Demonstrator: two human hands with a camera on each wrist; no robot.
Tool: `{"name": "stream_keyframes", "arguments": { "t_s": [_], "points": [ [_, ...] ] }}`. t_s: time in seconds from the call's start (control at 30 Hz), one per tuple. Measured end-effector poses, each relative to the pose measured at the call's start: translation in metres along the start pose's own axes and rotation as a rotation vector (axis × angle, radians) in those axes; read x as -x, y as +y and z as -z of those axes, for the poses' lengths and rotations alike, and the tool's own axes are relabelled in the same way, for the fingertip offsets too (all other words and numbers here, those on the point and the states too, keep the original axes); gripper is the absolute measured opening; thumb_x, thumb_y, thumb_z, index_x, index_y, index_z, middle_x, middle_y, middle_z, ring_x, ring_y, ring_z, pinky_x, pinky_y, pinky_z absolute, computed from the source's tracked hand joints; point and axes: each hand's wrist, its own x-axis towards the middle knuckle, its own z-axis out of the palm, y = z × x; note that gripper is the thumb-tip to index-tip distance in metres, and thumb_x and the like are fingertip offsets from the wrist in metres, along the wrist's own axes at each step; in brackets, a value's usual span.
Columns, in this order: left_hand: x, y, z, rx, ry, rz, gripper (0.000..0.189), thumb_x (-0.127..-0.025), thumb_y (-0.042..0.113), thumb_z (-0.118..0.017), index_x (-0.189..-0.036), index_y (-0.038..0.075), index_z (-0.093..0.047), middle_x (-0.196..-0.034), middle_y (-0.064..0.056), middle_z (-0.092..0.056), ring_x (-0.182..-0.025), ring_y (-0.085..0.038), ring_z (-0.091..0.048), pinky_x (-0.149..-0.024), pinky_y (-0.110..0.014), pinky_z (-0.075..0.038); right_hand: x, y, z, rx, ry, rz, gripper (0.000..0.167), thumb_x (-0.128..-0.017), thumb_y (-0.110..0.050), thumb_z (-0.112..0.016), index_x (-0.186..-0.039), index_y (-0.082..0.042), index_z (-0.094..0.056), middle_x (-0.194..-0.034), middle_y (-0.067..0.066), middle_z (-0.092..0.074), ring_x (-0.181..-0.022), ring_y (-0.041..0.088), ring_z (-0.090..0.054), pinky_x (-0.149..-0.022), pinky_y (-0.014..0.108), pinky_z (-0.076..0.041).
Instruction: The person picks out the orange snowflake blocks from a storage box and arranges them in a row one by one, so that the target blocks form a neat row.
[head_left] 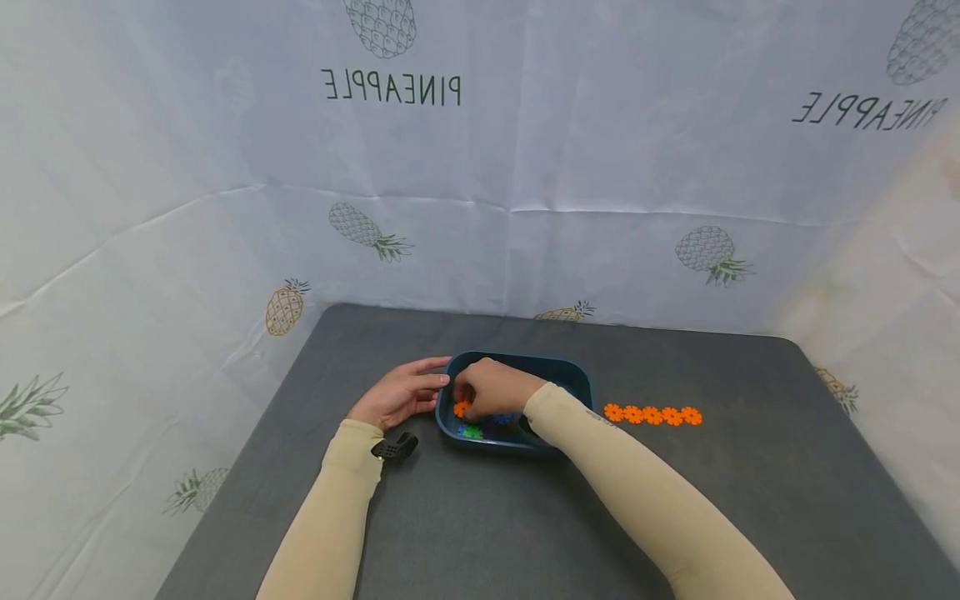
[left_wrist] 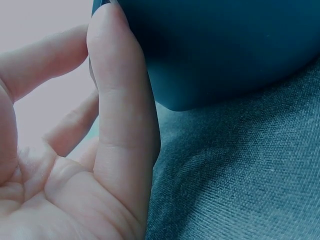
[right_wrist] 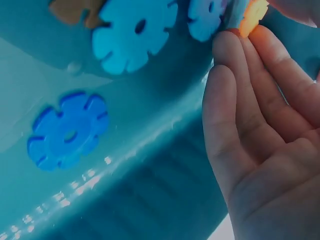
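My left hand (head_left: pixel 397 396) rests at the left end of a dark blue tray (head_left: pixel 517 447), fingers nearly straight. In the left wrist view, its thumb (left_wrist: pixel 122 110) lies along the outer wall, with the tip up at the tray (left_wrist: pixel 215 55). My right hand (head_left: pixel 495 387) reaches into the tray and pinches an orange notched plastic disc (right_wrist: pixel 254 17) between thumb and fingertips. Around it in the tray lie a blue disc (right_wrist: pixel 70 132), a light blue disc (right_wrist: pixel 135 35), a purplish disc (right_wrist: pixel 205 17) and a green disc (head_left: pixel 473 432).
On the grey table (head_left: pixel 480 517), right of the tray, several orange discs (head_left: pixel 652 415) lie in a straight row. A pineapple-print cloth (head_left: pixel 480 258) hangs behind the table and at its sides. A black wrist strap (head_left: pixel 395 447) sits at the left wrist.
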Motion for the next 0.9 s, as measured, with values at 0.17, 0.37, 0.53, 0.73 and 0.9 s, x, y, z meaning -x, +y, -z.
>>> {"name": "stream_keyframes", "arguments": {
  "t_s": [0.17,0.37,0.53,0.73,0.9],
  "points": [
    [-0.001,-0.001,-0.001,-0.003,0.003,-0.002,0.061,-0.109,0.016,-0.067,-0.166,0.013,-0.043,-0.139,-0.009,-0.069,-0.102,-0.018,-0.075,-0.090,-0.030,-0.065,0.007,0.004,0.005,-0.011,0.025,-0.011,0.021,-0.097,-0.017,-0.081,-0.117,-0.015,-0.078,-0.107,-0.005,-0.075,-0.095,0.010,-0.068,-0.092,0.031,-0.061],
    [-0.002,-0.002,0.000,-0.016,0.011,0.000,0.064,-0.109,0.017,-0.067,-0.167,0.013,-0.040,-0.144,-0.010,-0.065,-0.103,-0.018,-0.074,-0.091,-0.030,-0.065,0.013,0.011,0.009,-0.111,0.068,-0.016,0.031,-0.096,-0.013,-0.079,-0.127,-0.014,-0.078,-0.117,-0.002,-0.074,-0.099,0.010,-0.069,-0.092,0.031,-0.062],
    [-0.003,-0.002,-0.001,-0.030,0.026,0.012,0.064,-0.109,0.019,-0.067,-0.167,0.014,-0.041,-0.146,-0.012,-0.064,-0.103,-0.018,-0.073,-0.091,-0.031,-0.064,0.022,0.016,0.015,-0.172,0.115,-0.012,0.031,-0.094,-0.014,-0.081,-0.125,-0.016,-0.078,-0.116,-0.002,-0.073,-0.098,0.011,-0.069,-0.090,0.030,-0.062],
    [-0.004,-0.003,-0.002,-0.028,0.037,0.020,0.066,-0.109,0.020,-0.067,-0.168,0.014,-0.039,-0.151,-0.013,-0.060,-0.107,-0.019,-0.072,-0.094,-0.032,-0.064,0.038,0.016,0.025,-0.188,0.165,-0.024,0.032,-0.095,-0.016,-0.079,-0.127,-0.016,-0.078,-0.118,-0.003,-0.073,-0.099,0.011,-0.069,-0.091,0.030,-0.062],
    [-0.004,-0.004,-0.003,-0.024,0.042,0.026,0.068,-0.109,0.020,-0.067,-0.169,0.014,-0.037,-0.149,-0.012,-0.061,-0.108,-0.019,-0.072,-0.094,-0.032,-0.064,0.056,0.020,0.035,-0.227,0.219,-0.020,0.033,-0.096,-0.014,-0.078,-0.129,-0.017,-0.078,-0.124,-0.001,-0.073,-0.102,0.012,-0.070,-0.093,0.031,-0.062]
  ]
}}
